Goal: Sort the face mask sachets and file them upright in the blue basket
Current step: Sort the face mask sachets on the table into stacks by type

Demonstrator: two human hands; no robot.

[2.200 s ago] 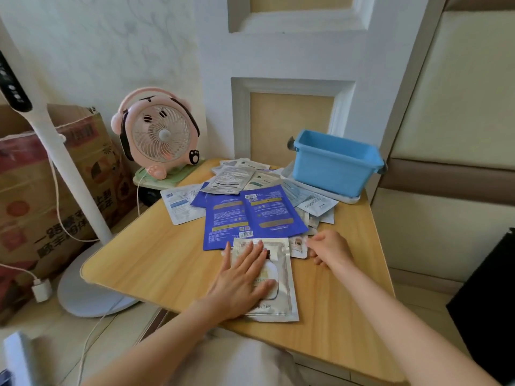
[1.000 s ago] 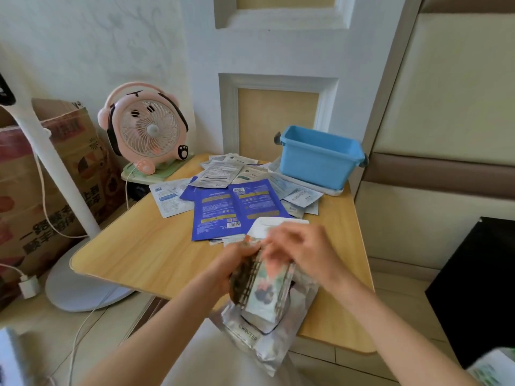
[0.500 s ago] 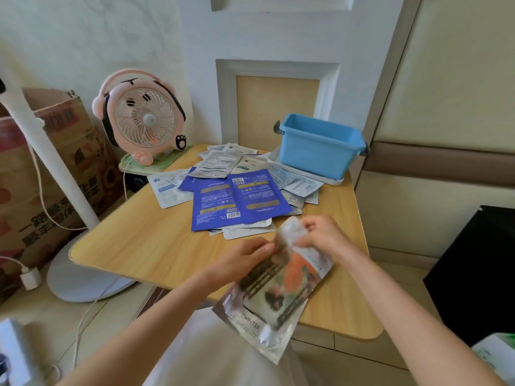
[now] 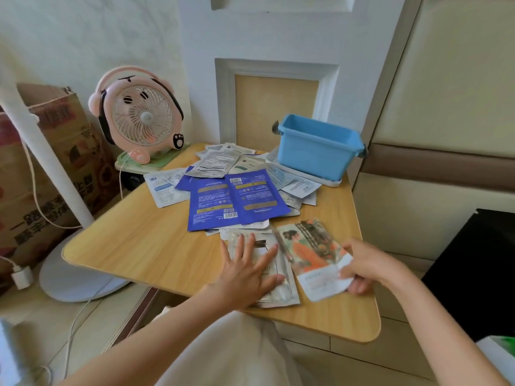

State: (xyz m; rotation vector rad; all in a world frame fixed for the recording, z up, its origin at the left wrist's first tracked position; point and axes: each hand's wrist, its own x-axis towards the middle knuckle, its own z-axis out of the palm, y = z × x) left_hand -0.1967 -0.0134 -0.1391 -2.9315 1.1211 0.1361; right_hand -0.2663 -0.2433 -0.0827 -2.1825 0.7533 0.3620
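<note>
Basket (image 4: 317,151) sits at twelve o'clock from your right hand (image 4: 365,267), which pinches the illustrated sachet (image 4: 312,252) by its near end, long axis eleven-to-five. Your left hand (image 4: 248,271) lies flat on the silver sachet (image 4: 281,291).

The left forearm (image 4: 156,332) and right forearm (image 4: 434,321) are bare as far as the view runs; the left hand (image 4: 245,271) and right hand (image 4: 367,266) are bare as well; a pale, off-white garment (image 4: 231,355) of plain, soft cloth covers the lap in loose folds.
</note>
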